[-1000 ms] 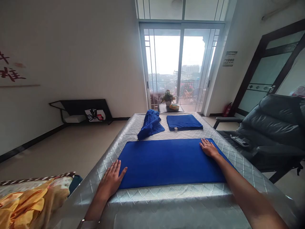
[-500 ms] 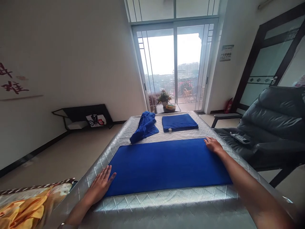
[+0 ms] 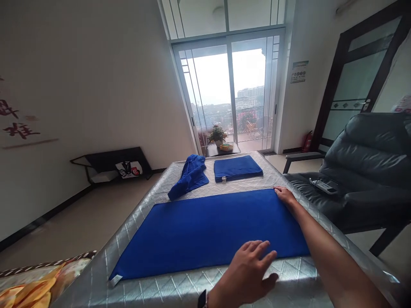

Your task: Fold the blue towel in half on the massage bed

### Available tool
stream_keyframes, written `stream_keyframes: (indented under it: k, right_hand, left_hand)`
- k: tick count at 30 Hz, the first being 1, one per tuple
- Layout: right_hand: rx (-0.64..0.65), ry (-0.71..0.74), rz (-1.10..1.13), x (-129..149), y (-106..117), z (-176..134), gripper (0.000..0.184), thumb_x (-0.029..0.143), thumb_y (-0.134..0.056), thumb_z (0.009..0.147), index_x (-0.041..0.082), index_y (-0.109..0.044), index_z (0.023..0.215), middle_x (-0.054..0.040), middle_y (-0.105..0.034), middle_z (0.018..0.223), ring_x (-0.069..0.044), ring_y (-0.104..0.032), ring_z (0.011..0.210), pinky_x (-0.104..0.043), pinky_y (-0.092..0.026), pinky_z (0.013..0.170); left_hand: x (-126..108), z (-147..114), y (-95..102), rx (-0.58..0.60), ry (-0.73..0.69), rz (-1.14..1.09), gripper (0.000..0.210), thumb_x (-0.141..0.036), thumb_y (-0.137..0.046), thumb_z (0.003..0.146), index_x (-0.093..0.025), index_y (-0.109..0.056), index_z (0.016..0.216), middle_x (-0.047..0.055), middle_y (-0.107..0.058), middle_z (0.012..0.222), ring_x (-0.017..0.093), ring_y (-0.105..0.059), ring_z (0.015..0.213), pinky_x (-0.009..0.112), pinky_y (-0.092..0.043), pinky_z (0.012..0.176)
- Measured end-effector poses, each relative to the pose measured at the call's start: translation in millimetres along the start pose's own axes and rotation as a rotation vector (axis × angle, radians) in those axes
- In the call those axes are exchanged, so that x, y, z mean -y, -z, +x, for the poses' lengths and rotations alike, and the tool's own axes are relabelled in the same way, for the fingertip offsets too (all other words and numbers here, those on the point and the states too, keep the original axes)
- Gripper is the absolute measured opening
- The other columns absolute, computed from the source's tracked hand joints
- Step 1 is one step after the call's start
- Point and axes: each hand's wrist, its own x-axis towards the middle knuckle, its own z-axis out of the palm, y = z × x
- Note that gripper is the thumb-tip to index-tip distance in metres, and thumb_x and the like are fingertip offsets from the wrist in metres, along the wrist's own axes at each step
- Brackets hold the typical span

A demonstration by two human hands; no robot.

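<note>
A blue towel (image 3: 199, 233) lies spread over the mattress, a white tag (image 3: 116, 280) at its near left corner. My right hand (image 3: 285, 196) is at its far right corner, fingers closed together on the edge. My left hand (image 3: 245, 271) hovers by the near edge, right of the middle, open with fingers apart and nothing in it. Beyond the towel lie a neatly folded stack of blue towels (image 3: 238, 167) and, to its left, a crumpled blue towel (image 3: 190, 177).
The silver quilted mattress (image 3: 154, 293) bears the cloths. A dark recliner (image 3: 369, 171) with a remote-like device (image 3: 323, 186) stands right. A small table with a potted plant (image 3: 218, 134) is by the glass door. Yellow cloth (image 3: 32, 291) lies lower left.
My left hand has left the towel's left edge and moved right to its near edge, uncovering the tagged corner. My right hand stays at the far right corner, its fingers now drawn together.
</note>
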Motion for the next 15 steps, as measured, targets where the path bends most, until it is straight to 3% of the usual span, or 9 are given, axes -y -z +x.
stream_keyframes:
  k: [3, 7, 10, 15]
  right_hand:
    - [-0.013, -0.012, 0.015, -1, 1, 1, 0.044, 0.024, -0.042, 0.093, 0.022, -0.073, 0.125, -0.0031, -0.069, 0.133, -0.021, -0.062, 0.124, -0.026, -0.046, 0.102]
    - [-0.026, -0.034, 0.021, -4, 2, 4, 0.038, 0.025, -0.048, 0.093, 0.021, -0.075, 0.12, -0.0064, -0.075, 0.121, -0.022, -0.069, 0.112, -0.025, -0.05, 0.092]
    - [-0.033, -0.041, 0.015, -5, 1, 9, 0.034, 0.027, -0.051, 0.094, 0.02, -0.077, 0.115, -0.0083, -0.077, 0.113, -0.023, -0.071, 0.106, -0.025, -0.051, 0.087]
    - [-0.041, -0.015, -0.009, -4, 0, 17, 0.03, 0.033, -0.061, 0.091, 0.017, -0.077, 0.111, -0.0106, -0.075, 0.114, -0.024, -0.069, 0.108, -0.027, -0.049, 0.09]
  left_hand:
    - [-29, 60, -15.5, 0.01, -0.139, 0.031, 0.05, -0.056, -0.04, 0.101, -0.023, -0.059, 0.133, 0.008, -0.067, 0.125, 0.023, -0.063, 0.109, 0.038, -0.052, 0.09]
    - [-46, 118, -43.4, 0.088, -0.195, 0.106, 0.039, -0.048, -0.042, 0.102, -0.02, -0.069, 0.094, 0.006, -0.068, 0.095, 0.022, -0.061, 0.089, 0.034, -0.047, 0.068]
    - [-47, 135, -60.7, 0.061, -0.161, 0.095, 0.034, -0.046, -0.048, 0.099, -0.02, -0.068, 0.091, 0.007, -0.066, 0.096, 0.023, -0.058, 0.09, 0.033, -0.044, 0.067]
    - [-38, 130, -76.9, -0.115, -0.154, 0.073, 0.026, -0.035, -0.046, 0.099, -0.02, -0.062, 0.086, 0.005, -0.061, 0.091, 0.021, -0.055, 0.088, 0.034, -0.042, 0.07]
